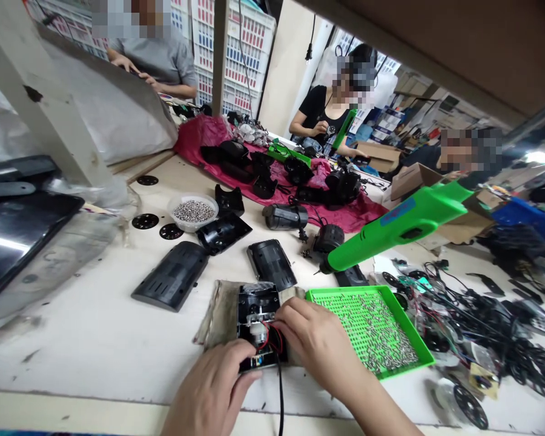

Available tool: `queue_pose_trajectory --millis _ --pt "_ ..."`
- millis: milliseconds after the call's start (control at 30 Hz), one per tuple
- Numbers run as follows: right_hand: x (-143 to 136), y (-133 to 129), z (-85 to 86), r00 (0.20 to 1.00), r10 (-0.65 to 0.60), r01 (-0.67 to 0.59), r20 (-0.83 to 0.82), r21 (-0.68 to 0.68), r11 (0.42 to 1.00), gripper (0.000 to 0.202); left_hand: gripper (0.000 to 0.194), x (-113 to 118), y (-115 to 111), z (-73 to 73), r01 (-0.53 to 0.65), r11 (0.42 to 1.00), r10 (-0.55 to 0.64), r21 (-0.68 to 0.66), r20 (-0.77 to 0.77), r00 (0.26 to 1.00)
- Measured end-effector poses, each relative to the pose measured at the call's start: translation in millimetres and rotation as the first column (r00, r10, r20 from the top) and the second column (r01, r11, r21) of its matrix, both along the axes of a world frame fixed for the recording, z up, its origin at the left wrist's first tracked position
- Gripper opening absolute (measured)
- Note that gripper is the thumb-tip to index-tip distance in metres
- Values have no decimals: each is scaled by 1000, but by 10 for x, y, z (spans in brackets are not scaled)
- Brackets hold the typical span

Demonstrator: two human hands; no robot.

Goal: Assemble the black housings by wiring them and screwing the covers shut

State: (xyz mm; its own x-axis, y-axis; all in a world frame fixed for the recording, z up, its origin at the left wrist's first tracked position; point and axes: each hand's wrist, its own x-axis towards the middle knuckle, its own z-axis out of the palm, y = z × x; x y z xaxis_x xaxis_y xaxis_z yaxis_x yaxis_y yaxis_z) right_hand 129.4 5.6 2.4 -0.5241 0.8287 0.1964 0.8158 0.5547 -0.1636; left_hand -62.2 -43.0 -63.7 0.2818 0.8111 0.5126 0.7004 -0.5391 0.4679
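Note:
An opened black plastic housing (243,303) lies on a folded brown cloth (215,315), showing a white motor (258,332), red and black wires (276,340) and a small circuit board (257,362) inside. A black cord (281,393) runs from it toward me. My left hand (218,375) grips the housing's lower left corner between thumb and fingers. At its right edge, the fingers of my right hand (311,330) are pressed together just above the wires; what they pinch is hidden. Close by on the right sits a green tray (315,297) of small screws (390,339).
A green electric screwdriver (390,233) hangs over the tray. Black covers (172,275), a bowl of small metal parts (193,211) and black discs (145,221) lie beyond. Tangled cords (495,327) fill the right side. Several people sit across the bench, one in grey (172,57).

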Motion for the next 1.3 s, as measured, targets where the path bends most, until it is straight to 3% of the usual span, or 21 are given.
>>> queue_pose_trajectory --millis 100,200,300,367,467,533,667,800,833,900,967,1000,1067,1200,1267,1300 --pt "-3 -6 -18 997 30 -28 -72 37 999 20 23 7 -9 -18 -66 998 66 -11 28 997" --pt "17 -41 -27 967 38 -27 -254 48 998 19 22 10 -14 -15 -85 996 86 -38 42 995" --pt "42 -69 -62 887 -90 61 -452 -78 995 17 23 8 -9 5 -75 996 77 -40 53 996" --pt "52 -70 -107 741 -249 94 -624 -270 958 16 27 5 1 13 -68 997 70 -22 60 996" --pt "54 -47 -182 480 -413 13 -774 -465 885 27 34 -3 22 6 -56 998 55 19 47 997" --pt "53 -34 -213 420 -432 -12 -798 -480 877 33 35 -15 34 -4 -43 998 42 54 37 998" --pt "54 -61 -223 411 -404 6 -817 -440 898 31 34 -55 43 24 -12 998 8 58 57 998" --pt "44 -186 -190 423 -328 66 -845 -332 941 19 37 -39 74 167 -59 998 60 -10 156 986" --pt "38 -227 -170 455 -271 90 -848 -259 962 13 38 -18 92 210 -62 998 60 5 178 982" --pt "21 -309 -117 596 -76 126 -800 -1 992 8 39 38 136 283 -72 996 59 51 227 972" --pt "0 -376 -56 760 103 107 -641 281 954 18 37 95 178 321 -79 996 58 52 326 943" --pt "-11 -401 -30 812 146 90 -565 369 925 19 36 118 195 326 -70 997 55 23 393 918" --pt "-35 -434 0 846 161 79 -508 419 905 17 34 142 218 307 13 997 32 -82 528 849" --pt "-45 -435 -11 875 120 59 -469 349 935 16 35 88 254 202 190 923 133 -336 739 661" --pt "2 -376 -2 853 13 169 -521 301 939 21 42 28 284 149 216 882 246 -418 800 547" --pt "42 -324 17 805 -58 264 -590 269 927 26 47 -2 300 130 224 864 300 -452 817 492"
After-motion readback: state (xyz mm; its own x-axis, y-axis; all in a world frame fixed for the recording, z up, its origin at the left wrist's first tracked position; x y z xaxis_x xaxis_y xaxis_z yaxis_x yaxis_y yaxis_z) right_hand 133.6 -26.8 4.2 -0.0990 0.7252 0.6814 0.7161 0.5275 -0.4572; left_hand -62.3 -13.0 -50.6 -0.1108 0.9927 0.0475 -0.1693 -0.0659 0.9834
